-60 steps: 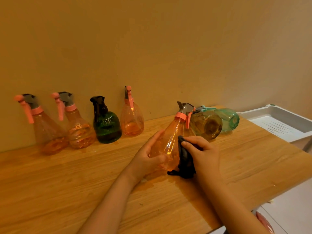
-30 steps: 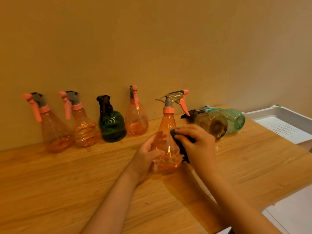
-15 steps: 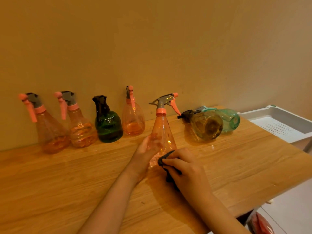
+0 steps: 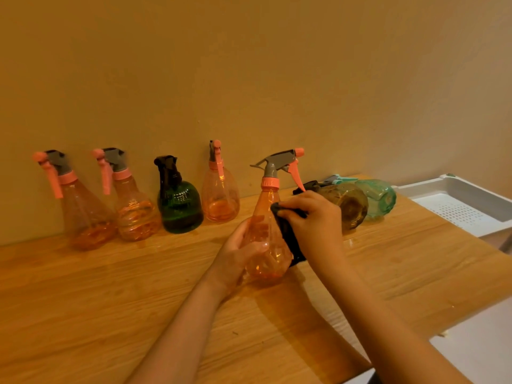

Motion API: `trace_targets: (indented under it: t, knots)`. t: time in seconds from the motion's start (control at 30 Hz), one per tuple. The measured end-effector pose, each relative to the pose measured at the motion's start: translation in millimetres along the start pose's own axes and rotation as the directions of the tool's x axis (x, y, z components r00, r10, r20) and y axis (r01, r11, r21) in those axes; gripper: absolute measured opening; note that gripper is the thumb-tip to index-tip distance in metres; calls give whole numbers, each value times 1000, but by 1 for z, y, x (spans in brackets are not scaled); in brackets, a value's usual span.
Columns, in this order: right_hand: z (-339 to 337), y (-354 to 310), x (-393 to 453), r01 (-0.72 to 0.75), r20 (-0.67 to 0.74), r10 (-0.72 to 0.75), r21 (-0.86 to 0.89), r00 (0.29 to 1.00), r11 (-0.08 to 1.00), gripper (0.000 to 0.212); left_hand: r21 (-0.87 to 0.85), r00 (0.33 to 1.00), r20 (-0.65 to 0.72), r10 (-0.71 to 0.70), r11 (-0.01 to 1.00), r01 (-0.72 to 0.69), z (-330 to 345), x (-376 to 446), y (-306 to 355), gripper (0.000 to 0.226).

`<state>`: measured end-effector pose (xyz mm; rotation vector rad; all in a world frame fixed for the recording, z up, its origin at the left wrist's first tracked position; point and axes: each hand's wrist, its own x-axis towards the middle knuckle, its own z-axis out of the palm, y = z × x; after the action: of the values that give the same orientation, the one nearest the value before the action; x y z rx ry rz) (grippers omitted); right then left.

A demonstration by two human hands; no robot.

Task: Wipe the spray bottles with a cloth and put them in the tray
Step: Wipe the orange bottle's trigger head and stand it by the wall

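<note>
Your right hand (image 4: 314,217) has climbed from base to shoulder of upright orange bottle (image 4: 267,239), pinching dark cloth (image 4: 289,234) against it; left hand (image 4: 239,252) grips bottle's belly; wiping underway, tray (image 4: 415,189) far right of bottle holds none, six more bottles wait

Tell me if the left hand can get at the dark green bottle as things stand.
Probably yes, once it lets go: the left hand holds the orange bottle, and bare table lies between it and the dark green bottle.
</note>
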<state>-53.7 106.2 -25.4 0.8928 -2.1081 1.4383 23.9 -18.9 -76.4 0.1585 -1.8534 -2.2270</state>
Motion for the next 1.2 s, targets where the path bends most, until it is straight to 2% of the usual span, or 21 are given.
trace_targets:
  t: [0.1,0.23,0.4,0.53,0.67,0.77,0.87,0.97,1.03,1.07,1.13,1.2]
  knots:
    - [6,-6,13,16,-48,-15,14,999,1000,14,39,999,31,7,999,-8,0,-2,2,69]
    - [12,-2,6,45,-125,-44,4,991,999,13,35,1000,27,8,999,-9,2,-2,1,69]
    - [5,11,-22,37,-18,-36,55,999,998,15,3,999,-12,39,999,-39,4,0,0,49]
    - [-10,20,-41,-15,65,3,176,998,984,25,58,998,-5,55,997,-55,6,-1,0,52]
    - [-18,31,-60,-15,106,-13,260,994,965,25,58,998,-28,49,997,-47,9,-1,1,34]
    - [-21,37,-68,-81,137,43,290,990,954,32,96,995,-81,50,995,-42,8,-1,2,45]
    - [-20,38,-67,-87,127,53,280,990,956,30,137,985,-155,71,989,-49,11,-1,2,55]
    - [-19,39,-67,-71,116,39,278,992,958,30,204,973,-211,92,978,-49,17,-2,4,33]
    - [-19,40,-68,-61,109,32,271,994,961,29,231,975,-204,87,972,-39,20,-5,7,27]
    - [-19,40,-67,-68,107,41,268,993,961,29,232,978,-187,88,972,-43,20,-7,8,32]
    - [-18,41,-66,-103,103,78,267,992,958,27,261,989,-117,93,964,-60,20,-12,9,57]
    - [-19,43,-65,-122,79,105,269,991,955,26,360,992,-55,114,929,-87,19,-14,6,74]
